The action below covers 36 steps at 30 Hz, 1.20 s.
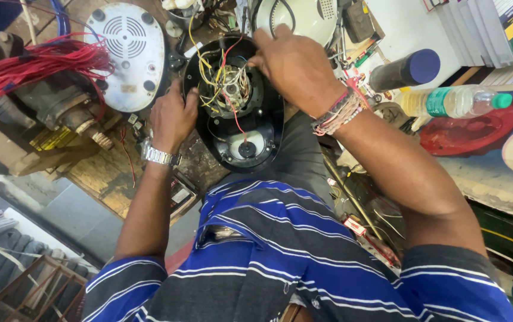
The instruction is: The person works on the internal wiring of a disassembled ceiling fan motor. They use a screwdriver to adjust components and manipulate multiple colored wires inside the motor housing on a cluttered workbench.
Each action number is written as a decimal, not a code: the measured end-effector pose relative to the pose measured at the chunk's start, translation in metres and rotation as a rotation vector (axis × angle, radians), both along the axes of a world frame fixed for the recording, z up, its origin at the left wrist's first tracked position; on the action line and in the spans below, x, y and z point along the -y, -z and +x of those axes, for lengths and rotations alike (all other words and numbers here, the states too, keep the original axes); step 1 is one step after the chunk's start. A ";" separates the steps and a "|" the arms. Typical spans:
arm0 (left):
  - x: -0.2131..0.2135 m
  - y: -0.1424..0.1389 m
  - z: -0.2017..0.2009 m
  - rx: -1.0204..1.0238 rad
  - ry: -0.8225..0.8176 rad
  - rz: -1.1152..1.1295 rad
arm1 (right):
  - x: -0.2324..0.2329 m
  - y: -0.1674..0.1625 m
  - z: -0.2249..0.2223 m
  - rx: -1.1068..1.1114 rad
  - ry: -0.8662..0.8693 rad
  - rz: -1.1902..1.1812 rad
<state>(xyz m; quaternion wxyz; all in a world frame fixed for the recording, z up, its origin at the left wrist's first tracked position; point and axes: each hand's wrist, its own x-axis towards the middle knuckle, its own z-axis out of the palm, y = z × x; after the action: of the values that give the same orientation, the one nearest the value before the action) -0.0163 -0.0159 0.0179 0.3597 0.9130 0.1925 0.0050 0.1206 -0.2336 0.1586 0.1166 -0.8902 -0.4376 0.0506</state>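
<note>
— Housing, black and oval, open side up: where have you got it?

— It rests on your lap, its far end against the edge of the wooden bench. Your right hand is over the housing's far rim, fingers curled and dipped into the nest of yellow, red and white wires. The fingertips are hidden behind the knuckles, so I cannot tell whether you pinch a wire or only touch them.

— And the other hand?

— Your left hand is clamped on the housing's left rim, thumb hooked over the edge, fingers wrapped round the outside. A metal wristwatch sits just below it.

— What lies inside the housing, nearer to you?

— A single red wire runs down from the tangle to a round black part set on a white disc at the housing's near end.

— What is round about it?

— Left of the housing, on the bench, lies a white round cover with a vent grille. Further left is a bundle of red wires over a grimy motor. Beyond the housing's far rim sits a white appliance body. Right of the housing, well apart, lie a dark can with a blue cap and a clear plastic bottle with a green cap.
</note>
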 end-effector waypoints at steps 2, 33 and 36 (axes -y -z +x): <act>-0.002 0.002 -0.005 -0.104 -0.029 -0.079 | 0.005 0.003 0.000 0.040 -0.111 -0.005; 0.104 0.100 -0.227 -0.521 0.349 0.045 | 0.097 0.209 -0.033 -1.444 0.989 1.418; 0.105 0.102 -0.220 -0.444 0.378 0.063 | 0.100 0.211 -0.030 -1.504 0.904 1.289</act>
<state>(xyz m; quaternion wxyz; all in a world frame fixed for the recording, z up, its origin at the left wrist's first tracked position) -0.2366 -0.1214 -0.0844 0.2746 0.9222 0.0929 -0.2560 0.0902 -0.3336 -0.0523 0.8073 -0.4818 0.1691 0.2958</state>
